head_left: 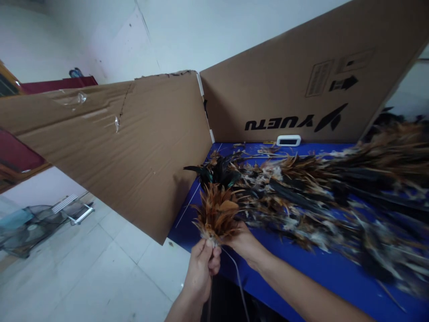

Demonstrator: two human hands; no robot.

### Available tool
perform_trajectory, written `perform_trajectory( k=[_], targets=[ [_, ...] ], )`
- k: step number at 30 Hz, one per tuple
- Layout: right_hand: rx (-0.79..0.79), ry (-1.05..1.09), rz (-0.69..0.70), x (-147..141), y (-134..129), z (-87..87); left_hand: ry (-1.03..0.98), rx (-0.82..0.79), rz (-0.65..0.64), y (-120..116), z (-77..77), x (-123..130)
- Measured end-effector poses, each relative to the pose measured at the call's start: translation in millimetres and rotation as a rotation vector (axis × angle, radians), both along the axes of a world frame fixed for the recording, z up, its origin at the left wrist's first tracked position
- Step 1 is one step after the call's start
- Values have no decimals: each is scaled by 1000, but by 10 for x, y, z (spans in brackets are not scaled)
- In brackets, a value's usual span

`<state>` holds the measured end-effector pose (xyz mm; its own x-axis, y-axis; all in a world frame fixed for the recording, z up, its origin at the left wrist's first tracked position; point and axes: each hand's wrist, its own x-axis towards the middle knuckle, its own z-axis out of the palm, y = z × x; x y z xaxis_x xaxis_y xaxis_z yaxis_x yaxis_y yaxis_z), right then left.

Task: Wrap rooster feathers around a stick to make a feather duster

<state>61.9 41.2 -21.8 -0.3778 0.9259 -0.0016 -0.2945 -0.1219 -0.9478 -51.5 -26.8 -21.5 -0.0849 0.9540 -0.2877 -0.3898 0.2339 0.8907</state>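
Two bare hands meet at a bundle of rust-orange feathers [216, 208], held up at the near left edge of a blue work surface [328, 273]. The left hand [201, 268] pinches the bundle's pale base between thumb and curled fingers, with little gap between them. The right hand [243, 241] lies against the bundle's right flank; its fingertips are hidden behind the plumes, so how tightly they close cannot be told. The bundle's long axis runs away from the person, base near, tips fanning toward the cardboard corner. Beyond those tips show glossy black-green feathers [221, 172], some pointing left; whether they belong to the bundle is unclear. A thin pale cord [238, 277] hangs down from beside the base.

Loose brown, black and grey feathers [301, 188] cover much of the surface to the right, blurred at the far right. At the back sits a white device with a dark screen [288, 141]. A left cardboard panel [144, 152] and a right cardboard panel [278, 85] meet in a corner; the right one bears upside-down black lettering [278, 124]. Around them are a pale wall [187, 31], a tiled floor [100, 268] and, at left, a dark mesh object [36, 228].
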Motion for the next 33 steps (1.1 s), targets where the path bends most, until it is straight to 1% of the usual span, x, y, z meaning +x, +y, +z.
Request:
perform_trajectory(
  k=[4,6,8,10,14,17,20,21,22,23,24,25,27,29,31,33],
  targets=[
    [73,-43,-23,-81,73,-109,-1,-8,-2,14,-17,-52],
    [162,-139,-34,-111,79,-122,0,-25,13,26,-26,-86],
    [263,-271,-49,-132,68,-91,3,-40,27,41,-31,-126],
    [321,-361,-72,-154,52,-34,5,-47,33,58,-33,-171],
    [348,-397,-104,-237,41,31,15,-53,37,91,-30,-254],
    [370,-378,-65,-317,48,5,29,-70,71,105,-3,-313],
    [452,-344,43,-327,111,-16,23,-61,92,100,54,-384],
    [517,-399,67,-301,163,-13,17,-54,99,93,76,-410],
    [591,-503,69,-260,237,-3,10,-47,106,82,96,-437],
    [661,-637,49,-204,333,9,4,-40,114,70,113,-462],
    [728,-829,4,-138,450,23,0,-37,122,56,127,-486],
    [736,-946,-52,-68,583,36,-2,-38,128,42,136,-507],
    [721,-1072,-145,61,869,54,-7,-47,132,16,142,-542],
    [727,-1181,-198,141,1134,61,-15,-54,126,-2,136,-569],
    [752,-1272,-210,154,1337,59,-21,-58,126,-11,126,-589],
    [787,-1343,-192,110,1473,50,-23,-63,127,-17,121,-608]
  ],
)
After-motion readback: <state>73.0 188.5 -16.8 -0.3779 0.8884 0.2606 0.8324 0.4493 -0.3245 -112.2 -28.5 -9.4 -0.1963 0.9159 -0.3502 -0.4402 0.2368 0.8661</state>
